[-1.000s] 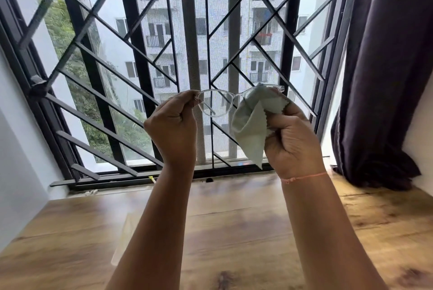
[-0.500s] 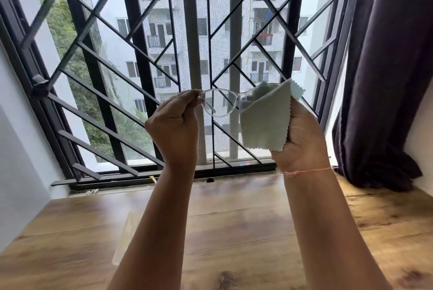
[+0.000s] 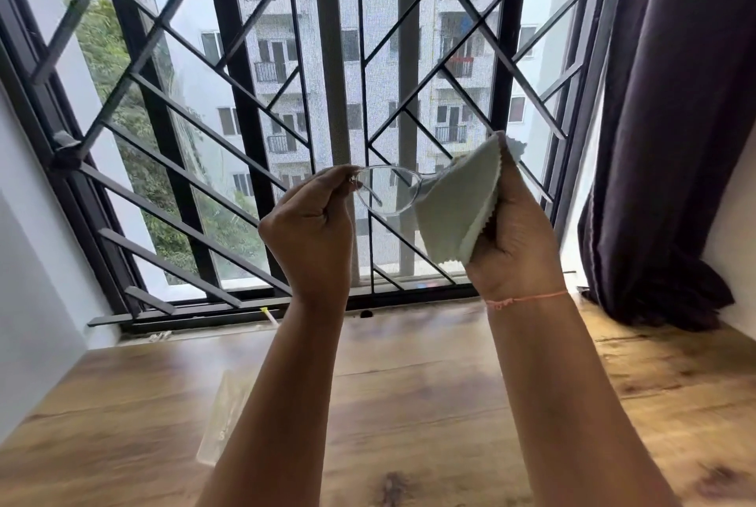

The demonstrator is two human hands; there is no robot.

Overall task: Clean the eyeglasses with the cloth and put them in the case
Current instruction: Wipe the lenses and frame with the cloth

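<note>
eyeglasses: held up, long axis running left to right
left hand: fingers pinching the frame's left end
right hand: fingers pinching cloth over the right lens

The wooden tabletop, brown with darker grain and knots, runs up to the window frame. A clear case lies on its left part, near the front, partly hidden from view. At the far right corner the dark curtain bunches on the wood.
</note>
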